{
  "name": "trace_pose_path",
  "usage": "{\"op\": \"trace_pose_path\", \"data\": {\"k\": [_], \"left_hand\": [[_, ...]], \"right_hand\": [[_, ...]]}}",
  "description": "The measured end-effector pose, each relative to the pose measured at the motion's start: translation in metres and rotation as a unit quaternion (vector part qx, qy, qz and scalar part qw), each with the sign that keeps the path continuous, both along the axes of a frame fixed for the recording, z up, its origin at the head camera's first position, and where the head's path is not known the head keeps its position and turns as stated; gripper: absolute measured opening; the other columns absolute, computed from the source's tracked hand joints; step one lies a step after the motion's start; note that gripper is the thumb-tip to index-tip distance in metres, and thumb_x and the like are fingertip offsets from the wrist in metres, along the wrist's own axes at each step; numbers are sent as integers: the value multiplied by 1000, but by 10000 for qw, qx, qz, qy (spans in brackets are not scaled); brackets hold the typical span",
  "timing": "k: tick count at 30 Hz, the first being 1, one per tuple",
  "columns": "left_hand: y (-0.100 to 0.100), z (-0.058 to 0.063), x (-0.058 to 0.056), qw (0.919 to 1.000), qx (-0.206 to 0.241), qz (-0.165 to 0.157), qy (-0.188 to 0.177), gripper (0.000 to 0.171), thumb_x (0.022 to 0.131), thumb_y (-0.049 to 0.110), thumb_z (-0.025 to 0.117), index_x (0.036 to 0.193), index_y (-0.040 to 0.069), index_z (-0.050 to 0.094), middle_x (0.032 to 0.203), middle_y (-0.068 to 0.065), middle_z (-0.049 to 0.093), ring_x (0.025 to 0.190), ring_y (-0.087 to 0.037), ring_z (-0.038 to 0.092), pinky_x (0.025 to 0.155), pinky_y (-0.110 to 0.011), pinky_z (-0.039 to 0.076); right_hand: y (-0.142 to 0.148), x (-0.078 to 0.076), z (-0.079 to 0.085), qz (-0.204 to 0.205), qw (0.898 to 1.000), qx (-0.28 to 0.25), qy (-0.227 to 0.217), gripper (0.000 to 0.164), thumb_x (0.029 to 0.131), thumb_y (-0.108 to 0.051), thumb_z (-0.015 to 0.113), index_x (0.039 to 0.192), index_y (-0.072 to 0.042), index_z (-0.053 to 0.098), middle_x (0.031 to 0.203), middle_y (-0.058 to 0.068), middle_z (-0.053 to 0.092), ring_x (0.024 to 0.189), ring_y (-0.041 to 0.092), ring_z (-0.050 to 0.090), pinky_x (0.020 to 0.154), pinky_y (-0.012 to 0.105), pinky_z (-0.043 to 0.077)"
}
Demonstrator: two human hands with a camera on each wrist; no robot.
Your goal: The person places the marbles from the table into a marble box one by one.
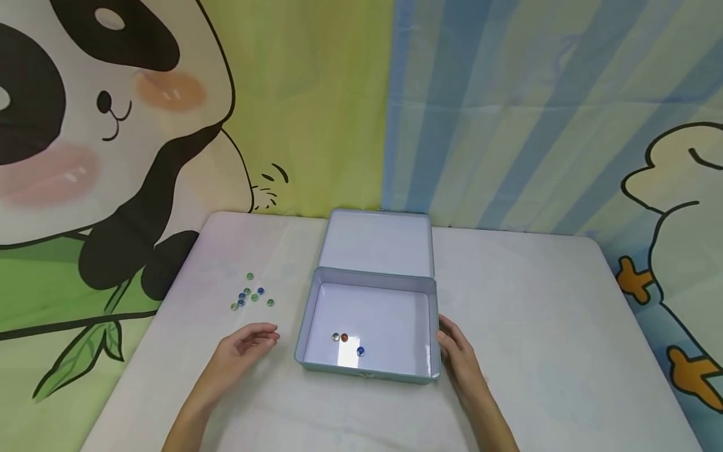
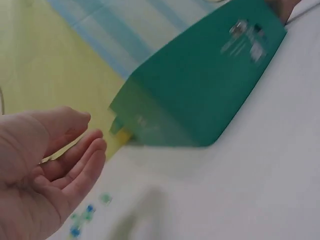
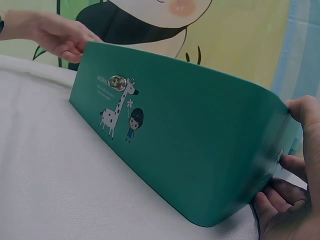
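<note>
While its lid (image 1: 375, 242) is folded back on the far side, the green box (image 1: 367, 375) is set near the middle of a white-covered table (image 1: 536, 314), its pale interior turned upward. Inside, toward the near left, three marbles (image 1: 344, 338) are seen: a pale one and an orange-brown one side by side, and a blue one a little nearer the front. On the outer front wall, a giraffe (image 3: 108, 119) and a small dark-haired figure (image 3: 136, 120) are printed near a metal clasp (image 3: 117, 82). The box's right side is touched by the right hand (image 1: 463, 364), the thumb laid at the upper edge and the fingers lower against the side. Off the box's left side, the left hand (image 1: 240, 351) is held clear of it and well apart from the other, its fingers loosely bent. Just beyond it, green and blue marbles (image 1: 255, 297) are scattered in a loose cluster on the table. Behind the table, a cloth backdrop (image 1: 327, 125) is hung, printed with a panda (image 1: 121, 110) at the left and a white, orange-footed figure (image 1: 695, 251) at the right.
</note>
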State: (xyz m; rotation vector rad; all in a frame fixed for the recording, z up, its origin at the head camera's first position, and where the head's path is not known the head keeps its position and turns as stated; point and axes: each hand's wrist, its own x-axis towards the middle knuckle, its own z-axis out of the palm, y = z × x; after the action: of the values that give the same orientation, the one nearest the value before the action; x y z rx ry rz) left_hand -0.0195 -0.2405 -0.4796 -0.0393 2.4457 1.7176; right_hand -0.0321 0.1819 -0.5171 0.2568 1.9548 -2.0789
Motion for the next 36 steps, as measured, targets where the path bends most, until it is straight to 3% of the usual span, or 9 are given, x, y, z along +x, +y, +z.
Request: {"op": "trace_pose_path", "data": {"k": [3, 6, 8, 11, 15, 19, 26, 31, 36], "left_hand": [[-24, -7, -6, 9951, -652, 694, 278, 37, 92, 28, 67, 119, 4, 63, 110, -14, 70, 90, 3, 64, 77, -12, 53], [-46, -17, -17, 9784, -1501, 1296, 592, 31, 91, 26, 68, 115, 7, 66, 104, -9, 70, 83, 11, 59, 72, -7, 49], [-57, -24, -24, 9663, -1986, 1476, 709, 29, 90, 24, 69, 114, 7, 66, 102, -8, 70, 80, 14, 55, 70, -5, 47], [-67, -33, -34, 9576, -2315, 1590, 645, 32, 89, 26, 70, 115, 8, 65, 105, -11, 70, 77, 16, 51, 67, -5, 45], [-73, -35, -44, 9558, -2371, 1681, 454, 38, 87, 31, 72, 118, 10, 64, 108, -12, 70, 75, 13, 51, 65, -7, 44], [-73, -33, -52, 9520, -2561, 1614, 446, 39, 86, 29, 73, 119, 9, 65, 105, -12, 71, 74, 8, 52, 63, -9, 44], [-70, -33, -51, 9487, -2715, 1595, 285, 33, 91, 29, 67, 115, 6, 68, 101, -13, 69, 87, -20, 58, 62, -14, 42], [-75, -34, -41, 9506, -2615, 1665, 177, 36, 91, 38, 65, 112, 9, 68, 98, -9, 70, 82, -7, 57, 64, -13, 43], [-65, -23, -28, 9598, -2339, 1480, 459, 34, 91, 42, 65, 111, 14, 68, 100, -6, 70, 78, 11, 54, 66, -9, 47]], "right_hand": [[0, 0, -1, 25, 10000, -75, 50, 56, 101, -31, 47, 150, -9, 30, 156, 11, 31, 122, -11, 43, 97, 3, 37], [0, -1, -1, -1, 9999, -122, 76, 56, 101, -31, 47, 149, -9, 30, 156, 11, 31, 122, -11, 43, 97, 3, 37], [0, 0, -1, -27, 9999, -133, 92, 56, 101, -30, 47, 149, -8, 30, 156, 11, 31, 123, -9, 42, 97, 3, 37], [1, 0, -1, -18, 9999, -120, 112, 55, 102, -29, 46, 149, -8, 29, 156, 12, 29, 127, -5, 40, 97, 3, 37], [1, -2, -1, 29, 9998, -95, 144, 55, 102, -31, 46, 150, -9, 30, 157, 10, 29, 132, 2, 35, 98, 3, 36], [-1, -4, -1, 3, 9998, -109, 138, 55, 101, -30, 47, 150, -10, 30, 156, 10, 31, 128, -5, 40, 97, 3, 37], [-3, -5, -1, -3, 9999, -62, 94, 55, 101, -30, 47, 149, -10, 31, 155, 10, 32, 128, -2, 40, 97, 3, 37], [-3, -3, 0, -23, 10000, -19, 90, 56, 101, -31, 48, 149, -9, 31, 156, 12, 31, 140, 17, 32, 96, 2, 37], [-2, 0, -1, 29, 9999, -56, 96, 56, 101, -30, 46, 150, -7, 29, 157, 14, 28, 146, 28, 23, 95, 1, 36]]}}
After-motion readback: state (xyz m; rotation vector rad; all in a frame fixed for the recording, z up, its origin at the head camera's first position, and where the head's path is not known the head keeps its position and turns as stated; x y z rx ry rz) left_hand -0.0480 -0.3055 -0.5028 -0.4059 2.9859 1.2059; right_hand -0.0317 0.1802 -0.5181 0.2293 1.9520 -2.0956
